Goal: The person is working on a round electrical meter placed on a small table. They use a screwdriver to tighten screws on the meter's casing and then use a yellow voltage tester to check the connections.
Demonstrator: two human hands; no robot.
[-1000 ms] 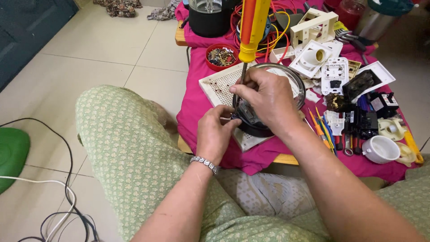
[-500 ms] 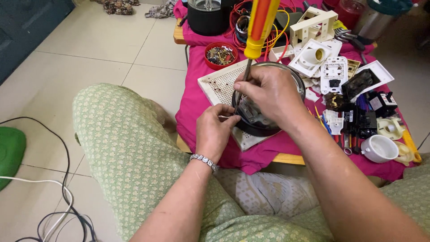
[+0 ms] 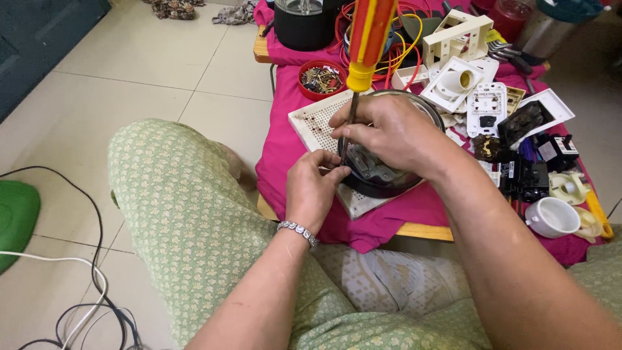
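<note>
A round black device (image 3: 382,174) with a grey metal inside lies on a white perforated board (image 3: 310,123) over a pink cloth. My right hand (image 3: 392,133) grips the shaft of a tall red-and-yellow screwdriver (image 3: 367,40), held nearly upright with its tip down in the device. At the device's near-left rim my left hand (image 3: 314,188), with a bracelet on the wrist, pinches something small; what it is stays hidden by the fingers.
A low table under the pink cloth (image 3: 285,149) carries a red bowl of screws (image 3: 321,78), white switch plates (image 3: 486,104), coloured wires (image 3: 405,39), a black pot (image 3: 298,23) and a white cup (image 3: 552,217). Cables (image 3: 91,285) and a green object (image 3: 16,217) lie on the tiled floor at left.
The screwdriver handle has shifted slightly rightward and stands a little straighter. Both hands stay at the black device.
</note>
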